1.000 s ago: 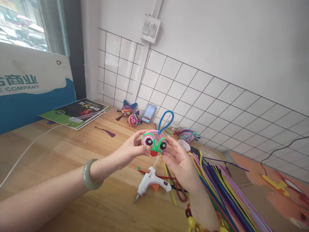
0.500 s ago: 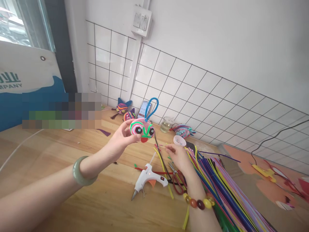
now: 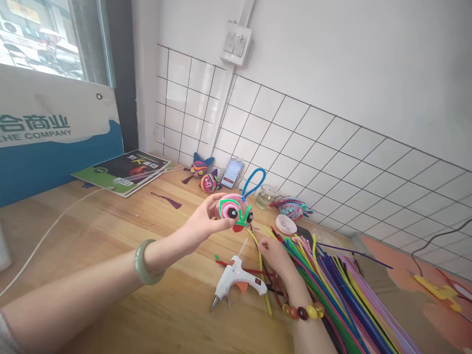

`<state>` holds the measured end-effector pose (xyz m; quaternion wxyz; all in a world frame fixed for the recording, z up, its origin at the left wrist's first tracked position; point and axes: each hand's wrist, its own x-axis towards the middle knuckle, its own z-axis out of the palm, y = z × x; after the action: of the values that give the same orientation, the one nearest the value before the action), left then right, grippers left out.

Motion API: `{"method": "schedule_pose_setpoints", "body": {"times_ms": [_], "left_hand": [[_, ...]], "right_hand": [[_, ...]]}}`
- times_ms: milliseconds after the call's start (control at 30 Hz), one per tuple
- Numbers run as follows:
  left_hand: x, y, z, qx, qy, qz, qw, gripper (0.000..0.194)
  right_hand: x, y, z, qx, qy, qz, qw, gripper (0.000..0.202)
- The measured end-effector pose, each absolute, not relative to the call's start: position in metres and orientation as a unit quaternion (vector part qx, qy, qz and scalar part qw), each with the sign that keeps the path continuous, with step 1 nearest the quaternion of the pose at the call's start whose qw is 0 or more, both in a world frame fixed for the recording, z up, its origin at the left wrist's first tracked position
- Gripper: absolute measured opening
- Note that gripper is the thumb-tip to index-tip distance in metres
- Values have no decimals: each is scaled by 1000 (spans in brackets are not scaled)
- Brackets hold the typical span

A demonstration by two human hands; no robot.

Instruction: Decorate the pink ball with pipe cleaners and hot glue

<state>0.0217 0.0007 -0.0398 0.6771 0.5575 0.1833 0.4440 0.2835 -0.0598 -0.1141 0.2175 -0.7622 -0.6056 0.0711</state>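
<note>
My left hand point(image 3: 201, 219) is closed around a round pipe-cleaner fish ornament point(image 3: 239, 219), held up above the table. It is pink with green brows, black-and-white eyes and a red mouth, and a blue pipe-cleaner loop point(image 3: 255, 180) stands on its top. My right hand point(image 3: 273, 251) has its fingers curled in, beside the ends of a bundle of coloured pipe cleaners point(image 3: 342, 280); whatever it may hold is hidden. Between and below the hands lies a white glue gun point(image 3: 238, 278), its nozzle pointing to the lower left.
Two finished fish ornaments point(image 3: 209, 183) and a phone point(image 3: 232, 174) stand by the wire grid. A glass jar point(image 3: 266, 196), a white dish point(image 3: 286, 224) and another fish point(image 3: 293, 208) sit behind my right hand. A booklet point(image 3: 127, 169) and a purple tassel point(image 3: 167, 200) lie left.
My view has swung left, bringing the booklet into fuller sight. My right hand's fingers, stretched toward the ornament before, are now curled in. My left hand keeps holding the fish ornament.
</note>
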Motion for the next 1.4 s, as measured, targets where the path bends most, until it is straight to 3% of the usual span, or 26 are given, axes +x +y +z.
{"method": "schedule_pose_setpoints", "body": {"times_ms": [433, 533, 700, 1033, 1233, 1400], "left_hand": [[21, -4, -40, 522, 150, 448, 711, 55], [21, -6, -41, 494, 158, 442, 732, 60], [19, -10, -37, 461, 167, 439, 753, 70], [18, -15, -29, 460, 132, 437, 761, 60], [19, -16, -27, 405, 132, 428, 797, 29], [17, -18, -23, 391, 131, 414, 811, 25]], "right_hand": [[252, -91, -28, -655, -467, 6, 594, 31], [226, -104, -14, -574, -459, 63, 675, 29], [180, -120, -7, -569, -555, 143, 590, 24], [158, -118, -15, -566, -660, -46, 492, 22], [159, -119, -14, -565, -667, -35, 485, 22], [157, -120, -13, -551, -677, -24, 487, 21]]}}
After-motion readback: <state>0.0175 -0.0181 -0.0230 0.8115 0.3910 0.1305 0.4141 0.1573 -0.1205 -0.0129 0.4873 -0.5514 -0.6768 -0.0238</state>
